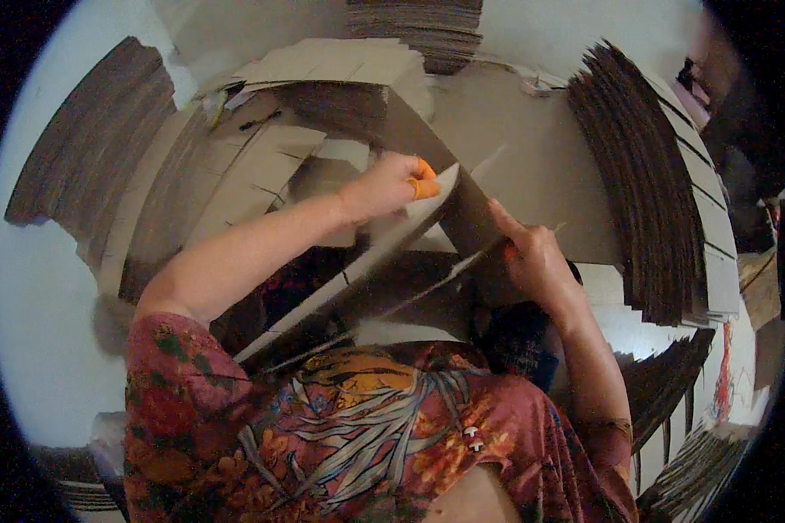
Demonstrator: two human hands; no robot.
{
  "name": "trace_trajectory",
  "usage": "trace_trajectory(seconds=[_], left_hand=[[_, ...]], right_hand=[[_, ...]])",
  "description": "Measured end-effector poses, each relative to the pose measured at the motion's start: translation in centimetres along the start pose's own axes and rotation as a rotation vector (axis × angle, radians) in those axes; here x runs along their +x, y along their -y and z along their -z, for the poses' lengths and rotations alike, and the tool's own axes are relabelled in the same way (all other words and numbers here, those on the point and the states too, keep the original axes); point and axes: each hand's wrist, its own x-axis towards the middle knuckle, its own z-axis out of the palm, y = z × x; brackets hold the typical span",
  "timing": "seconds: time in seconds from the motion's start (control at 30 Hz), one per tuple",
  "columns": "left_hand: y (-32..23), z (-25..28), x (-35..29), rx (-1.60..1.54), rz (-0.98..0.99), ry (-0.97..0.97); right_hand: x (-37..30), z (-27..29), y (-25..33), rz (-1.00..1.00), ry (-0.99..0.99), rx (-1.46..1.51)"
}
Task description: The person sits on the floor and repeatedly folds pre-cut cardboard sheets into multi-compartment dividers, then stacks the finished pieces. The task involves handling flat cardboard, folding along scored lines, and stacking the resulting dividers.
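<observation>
My left hand (384, 187), with orange finger covers on its fingertips, is closed on the corner of a pale-edged flap of a cardboard blank (344, 292). That blank stands tilted between my arms, its brown side toward me and its lower end close to my body. My right hand (536, 257) grips a brown panel on the blank's right side, thumb laid along the edge; a bit of orange shows at its fingers, which are mostly behind the board. Whether flap and panel are one piece, I cannot tell.
Tall stacks of brown cardboard stand at the far left (96, 144), the back (419, 35) and the right (641, 183). Slotted flat blanks (275, 161) lie left of my hands. A small dark object (262, 120) rests on them. Brown board (532, 139) covers the work surface behind my right hand.
</observation>
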Motion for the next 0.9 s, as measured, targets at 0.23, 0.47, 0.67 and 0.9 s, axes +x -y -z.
trace_trajectory(seconds=[0.23, 0.47, 0.67, 0.9], left_hand=[[18.2, 7.9, 4.5, 0.674, 0.054, -0.557], [25.2, 14.4, 1.5, 0.855, 0.500, -0.513], [27.8, 18.1, 1.8, 0.918, 0.408, -0.644], [19.6, 16.9, 2.6, 0.726, -0.072, -0.673]], right_hand=[[1.0, 0.0, -1.6, -0.065, 0.064, -0.002], [1.2, -0.6, -0.9, -0.048, 0.023, -0.001], [-0.1, -0.3, -0.8, -0.066, 0.059, 0.080], [-1.7, 0.3, -0.7, 0.232, -0.178, 0.085]])
